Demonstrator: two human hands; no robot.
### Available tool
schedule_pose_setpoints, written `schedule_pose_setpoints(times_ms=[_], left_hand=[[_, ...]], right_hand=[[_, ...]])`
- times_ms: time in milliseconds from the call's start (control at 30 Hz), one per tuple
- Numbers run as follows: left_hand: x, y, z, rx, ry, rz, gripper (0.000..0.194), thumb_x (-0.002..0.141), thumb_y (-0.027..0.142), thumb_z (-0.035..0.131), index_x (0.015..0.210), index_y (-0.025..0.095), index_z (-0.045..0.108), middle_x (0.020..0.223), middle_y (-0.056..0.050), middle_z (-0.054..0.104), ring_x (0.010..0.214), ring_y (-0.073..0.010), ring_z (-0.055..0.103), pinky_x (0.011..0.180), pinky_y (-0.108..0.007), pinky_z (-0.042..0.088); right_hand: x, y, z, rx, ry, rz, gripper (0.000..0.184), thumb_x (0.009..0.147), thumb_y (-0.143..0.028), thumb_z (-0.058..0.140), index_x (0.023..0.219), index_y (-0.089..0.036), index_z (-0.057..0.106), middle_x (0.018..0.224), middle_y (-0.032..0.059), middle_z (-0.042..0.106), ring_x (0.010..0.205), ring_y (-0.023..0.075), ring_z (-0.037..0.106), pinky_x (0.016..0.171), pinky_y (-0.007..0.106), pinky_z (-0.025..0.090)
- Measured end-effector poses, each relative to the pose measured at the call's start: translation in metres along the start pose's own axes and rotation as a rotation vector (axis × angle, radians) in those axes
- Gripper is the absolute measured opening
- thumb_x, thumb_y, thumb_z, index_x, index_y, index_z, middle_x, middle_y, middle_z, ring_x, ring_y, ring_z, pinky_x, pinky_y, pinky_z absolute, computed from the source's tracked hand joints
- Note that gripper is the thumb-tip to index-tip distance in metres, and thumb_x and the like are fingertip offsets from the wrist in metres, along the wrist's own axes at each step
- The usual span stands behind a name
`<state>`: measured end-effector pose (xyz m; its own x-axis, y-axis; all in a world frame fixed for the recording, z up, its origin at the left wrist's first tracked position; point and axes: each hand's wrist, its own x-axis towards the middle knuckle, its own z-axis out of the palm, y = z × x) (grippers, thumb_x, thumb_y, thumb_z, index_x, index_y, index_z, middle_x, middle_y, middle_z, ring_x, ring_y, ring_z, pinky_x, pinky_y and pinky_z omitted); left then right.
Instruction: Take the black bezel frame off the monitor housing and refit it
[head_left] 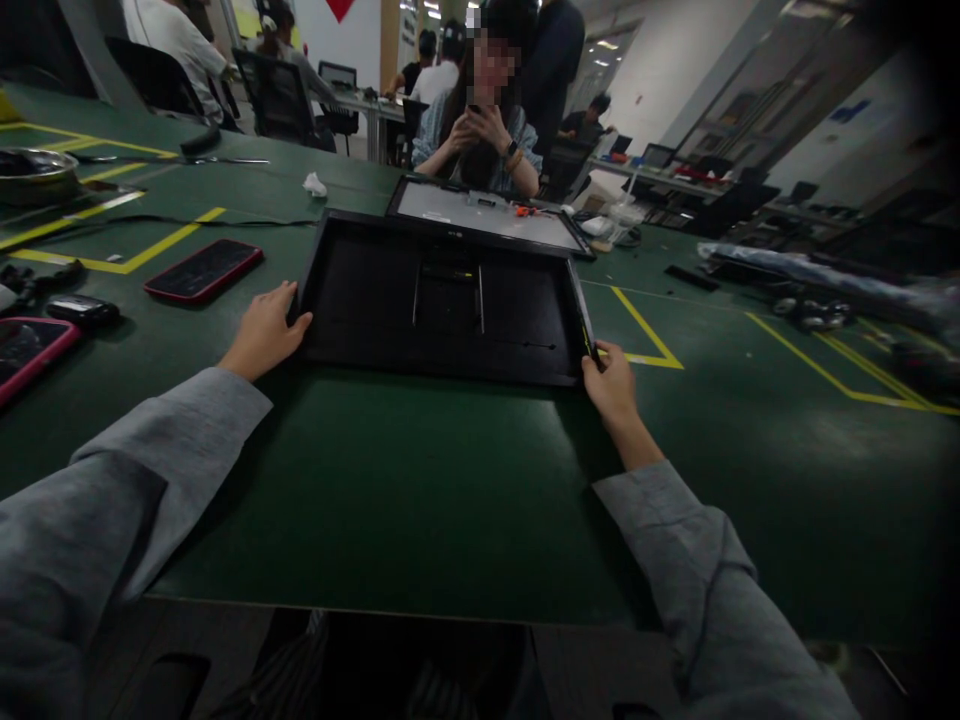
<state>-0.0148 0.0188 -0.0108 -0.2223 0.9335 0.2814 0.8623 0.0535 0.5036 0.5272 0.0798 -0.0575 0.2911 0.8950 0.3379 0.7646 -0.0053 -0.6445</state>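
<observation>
A black, shallow rectangular casing [360, 310], like a monitor's back shell seen from inside, is between my two hands above the green table. My left hand [266, 330] grips its left edge, thumb toward the inner side. At the lower right corner, my right hand [611, 380] is closed on the other edge. Two thin upright strips and a small slot show on the casing's inner face. Just beyond it lies a flat panel [480, 212] with a grey metal back and dark frame, partly covered by the casing's top edge. A small orange-red item rests on that panel.
A red-edged phone [204, 270] lies left of the casing, with another phone [30, 350] and a black gadget [82, 308] nearby. A metal bowl [37, 175] stands far left. Plastic-wrapped parts [825, 275] lie right. A person [480, 140] sits opposite. Yellow tape marks the table [420, 490].
</observation>
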Motion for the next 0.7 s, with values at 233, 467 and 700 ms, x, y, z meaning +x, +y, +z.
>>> schedule_pose_setpoints(times_ms=[233, 467, 700], left_hand=[[-0.008, 0.025, -0.007, 0.046, 0.184, 0.103, 0.05, 0.096, 0.046, 0.055, 0.138, 0.02, 0.06, 0.163, -0.01, 0.047, 0.157, -0.0349, 0.027, 0.127, -0.065, 0.014], [-0.014, 0.034, -0.038, 0.165, 0.708, 0.259, 0.065, 0.103, 0.046, 0.042, 0.157, 0.012, 0.031, 0.17, -0.011, 0.034, 0.161, -0.0208, 0.019, 0.131, -0.05, 0.006], [-0.015, 0.025, -0.044, 0.219, 0.706, 0.201, 0.065, 0.105, 0.055, 0.032, 0.16, 0.023, 0.024, 0.176, 0.002, 0.018, 0.163, -0.0185, 0.009, 0.133, -0.046, 0.001]], right_hand=[[-0.014, -0.032, -0.019, -0.134, 0.097, -0.152, 0.053, 0.092, -0.026, 0.048, 0.141, -0.011, 0.06, 0.134, 0.0201, 0.068, 0.124, 0.0325, 0.064, 0.11, 0.053, 0.048], [-0.036, -0.069, -0.055, -0.258, 0.178, -0.26, 0.076, 0.102, -0.035, 0.038, 0.17, -0.016, 0.012, 0.162, 0.0235, 0.038, 0.147, 0.0472, 0.039, 0.11, 0.065, 0.041], [-0.04, -0.076, -0.05, -0.377, 0.325, -0.255, 0.075, 0.104, -0.035, 0.026, 0.17, -0.012, -0.002, 0.162, 0.0257, 0.036, 0.146, 0.0447, 0.039, 0.112, 0.064, 0.036]])
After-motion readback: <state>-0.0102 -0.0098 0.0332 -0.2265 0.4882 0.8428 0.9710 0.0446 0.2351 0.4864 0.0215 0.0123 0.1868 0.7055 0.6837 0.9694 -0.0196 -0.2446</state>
